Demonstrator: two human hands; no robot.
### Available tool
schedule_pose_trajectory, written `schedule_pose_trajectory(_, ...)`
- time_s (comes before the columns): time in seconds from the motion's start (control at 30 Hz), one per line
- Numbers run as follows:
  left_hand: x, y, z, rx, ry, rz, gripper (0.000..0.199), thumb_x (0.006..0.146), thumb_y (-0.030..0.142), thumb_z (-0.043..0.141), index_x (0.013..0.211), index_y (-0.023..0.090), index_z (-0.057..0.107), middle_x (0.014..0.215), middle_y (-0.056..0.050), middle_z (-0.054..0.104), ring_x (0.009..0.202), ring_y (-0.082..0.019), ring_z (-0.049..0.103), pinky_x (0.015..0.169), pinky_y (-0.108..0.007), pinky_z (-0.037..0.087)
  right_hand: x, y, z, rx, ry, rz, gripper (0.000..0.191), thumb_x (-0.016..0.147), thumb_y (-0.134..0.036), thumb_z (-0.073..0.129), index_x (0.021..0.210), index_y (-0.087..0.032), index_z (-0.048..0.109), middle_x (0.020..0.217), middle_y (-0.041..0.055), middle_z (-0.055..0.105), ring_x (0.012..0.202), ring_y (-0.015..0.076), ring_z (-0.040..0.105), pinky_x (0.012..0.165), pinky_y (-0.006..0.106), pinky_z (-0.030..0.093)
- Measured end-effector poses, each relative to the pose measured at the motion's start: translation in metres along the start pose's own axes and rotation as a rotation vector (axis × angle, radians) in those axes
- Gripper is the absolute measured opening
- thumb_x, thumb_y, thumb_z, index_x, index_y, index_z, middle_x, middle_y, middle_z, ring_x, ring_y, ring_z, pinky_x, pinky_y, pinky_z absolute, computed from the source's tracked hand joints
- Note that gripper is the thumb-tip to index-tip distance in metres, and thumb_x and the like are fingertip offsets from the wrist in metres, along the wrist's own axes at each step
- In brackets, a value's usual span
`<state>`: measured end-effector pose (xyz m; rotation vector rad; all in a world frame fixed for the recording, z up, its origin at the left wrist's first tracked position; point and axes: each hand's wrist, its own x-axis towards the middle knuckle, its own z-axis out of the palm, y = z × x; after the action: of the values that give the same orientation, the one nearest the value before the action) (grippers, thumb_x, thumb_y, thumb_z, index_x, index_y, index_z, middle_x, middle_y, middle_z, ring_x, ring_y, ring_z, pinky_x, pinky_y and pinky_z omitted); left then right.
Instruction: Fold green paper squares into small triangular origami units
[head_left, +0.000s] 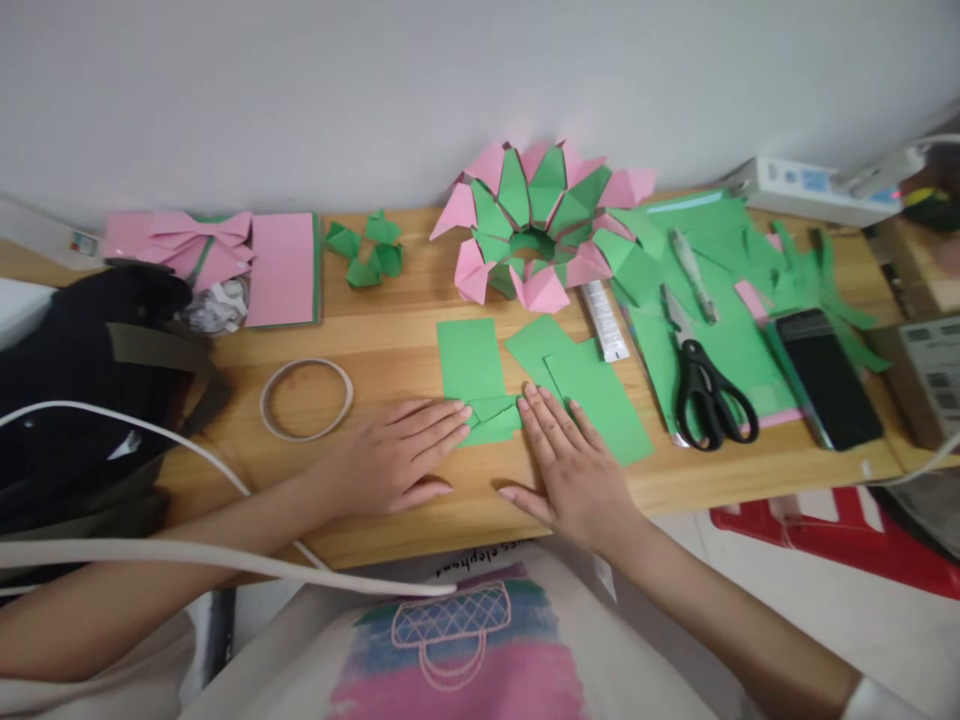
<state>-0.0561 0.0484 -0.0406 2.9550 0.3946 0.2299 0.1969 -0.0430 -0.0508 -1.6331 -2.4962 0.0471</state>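
Observation:
A small folded strip of green paper (pixel 493 408) lies on the wooden table, its ends under my fingertips. My left hand (pixel 401 455) rests flat at its left end, fingers stretched forward and thumb apart. At the right end, my right hand (pixel 571 465) lies palm down with its fingers spread, also touching the edge of a green sheet (pixel 604 405). Just behind the strip is a green rectangle (pixel 471 355). Another green piece (pixel 540 342) lies partly under the sheet. Neither hand grips anything.
A pink and green paper ring (pixel 536 235) stands at the back. Scissors (pixel 705 390), a glue tube (pixel 604 320) and a phone (pixel 829 380) lie right. A tape roll (pixel 306 400), small green folded pieces (pixel 365 250) and a black bag (pixel 82 380) are left; a white cable (pixel 225 555) crosses the left arm.

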Motion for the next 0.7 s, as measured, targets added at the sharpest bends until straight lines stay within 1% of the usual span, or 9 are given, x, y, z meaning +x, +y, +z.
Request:
schedule_pose_trajectory(0.17, -0.003, 0.001, 0.002, -0.053, -0.023, -0.049, 0.055, 0.096, 0.048, 0.049, 0.134, 0.009, 0.055, 0.141, -0.018, 0.057, 0.135, -0.031, 0.048, 0.110, -0.045, 0.038, -0.002, 0.001, 0.006, 0.045, 0.020, -0.005, 0.091, 0.093, -0.062, 0.039, 0.155, -0.002, 0.007, 0.155, 0.0223, 0.037, 0.144, 0.0305, 0.036, 0.115, 0.049, 0.029)
schedule_pose_trajectory(0.23, -0.001, 0.002, 0.001, -0.134, -0.017, -0.096, 0.051, 0.096, 0.044, 0.051, 0.134, 0.011, 0.056, 0.140, -0.017, 0.057, 0.134, -0.030, 0.047, 0.110, -0.047, 0.039, -0.003, 0.002, 0.007, 0.078, 0.031, -0.004, 0.089, 0.094, -0.059, 0.040, 0.155, -0.005, 0.006, 0.155, 0.0221, 0.037, 0.144, 0.0304, 0.036, 0.114, 0.050, 0.031)
schedule_pose_trajectory(0.3, 0.004, 0.003, -0.002, -0.211, 0.006, -0.155, 0.042, 0.095, 0.037, 0.054, 0.129, 0.013, 0.060, 0.135, -0.016, 0.062, 0.131, -0.030, 0.050, 0.108, -0.048, 0.041, -0.001, 0.004, 0.006, 0.148, 0.059, 0.028, 0.082, 0.095, -0.054, 0.041, 0.155, -0.009, 0.010, 0.154, 0.0205, 0.040, 0.143, 0.0296, 0.038, 0.114, 0.050, 0.032)
schedule_pose_trajectory(0.37, 0.012, 0.004, -0.005, -0.245, 0.039, -0.208, 0.031, 0.095, 0.031, 0.053, 0.117, 0.014, 0.068, 0.125, -0.015, 0.067, 0.123, -0.029, 0.056, 0.105, -0.047, 0.045, 0.004, 0.005, 0.004, 0.216, 0.104, 0.093, 0.071, 0.097, -0.047, 0.042, 0.154, -0.012, 0.018, 0.151, 0.0193, 0.045, 0.140, 0.0291, 0.042, 0.111, 0.051, 0.037)
schedule_pose_trajectory(0.43, 0.021, 0.005, -0.008, -0.243, 0.075, -0.247, 0.026, 0.095, 0.027, 0.052, 0.101, 0.015, 0.074, 0.113, -0.014, 0.071, 0.110, -0.027, 0.063, 0.098, -0.045, 0.049, 0.014, 0.006, 0.000, 0.238, 0.149, 0.145, 0.061, 0.096, -0.040, 0.044, 0.149, -0.014, 0.032, 0.146, 0.0194, 0.050, 0.135, 0.0301, 0.046, 0.107, 0.051, 0.040)
schedule_pose_trajectory(0.53, 0.034, 0.004, -0.012, -0.245, 0.134, -0.303, 0.023, 0.092, 0.023, 0.055, 0.084, 0.016, 0.075, 0.100, -0.010, 0.073, 0.095, -0.024, 0.066, 0.091, -0.041, 0.052, 0.029, 0.006, -0.004, 0.222, 0.166, 0.136, 0.041, 0.090, -0.031, 0.054, 0.128, -0.016, 0.059, 0.136, 0.0189, 0.057, 0.127, 0.0333, 0.051, 0.102, 0.053, 0.043)
schedule_pose_trajectory(0.57, 0.037, 0.004, -0.012, -0.252, 0.160, -0.327, 0.022, 0.091, 0.022, 0.056, 0.081, 0.017, 0.074, 0.097, -0.010, 0.073, 0.093, -0.023, 0.066, 0.090, -0.040, 0.053, 0.033, 0.007, -0.004, 0.222, 0.166, 0.125, 0.033, 0.088, -0.027, 0.056, 0.118, -0.017, 0.065, 0.131, 0.0184, 0.059, 0.125, 0.0340, 0.052, 0.100, 0.054, 0.044)
schedule_pose_trajectory(0.63, 0.039, 0.003, -0.012, -0.269, 0.223, -0.388, 0.021, 0.090, 0.019, 0.056, 0.079, 0.016, 0.074, 0.092, -0.009, 0.074, 0.090, -0.022, 0.067, 0.087, -0.038, 0.054, 0.037, 0.009, -0.004, 0.230, 0.171, 0.102, 0.021, 0.086, -0.021, 0.056, 0.101, -0.019, 0.070, 0.125, 0.0173, 0.062, 0.120, 0.0334, 0.054, 0.096, 0.054, 0.047)
schedule_pose_trajectory(0.7, 0.038, 0.004, -0.010, -0.291, 0.293, -0.458, 0.019, 0.088, 0.016, 0.055, 0.087, 0.015, 0.074, 0.094, -0.010, 0.074, 0.091, -0.023, 0.069, 0.086, -0.038, 0.055, 0.038, 0.011, -0.004, 0.247, 0.185, 0.067, 0.018, 0.087, -0.017, 0.054, 0.092, -0.021, 0.071, 0.120, 0.0149, 0.064, 0.116, 0.0305, 0.056, 0.093, 0.051, 0.048)
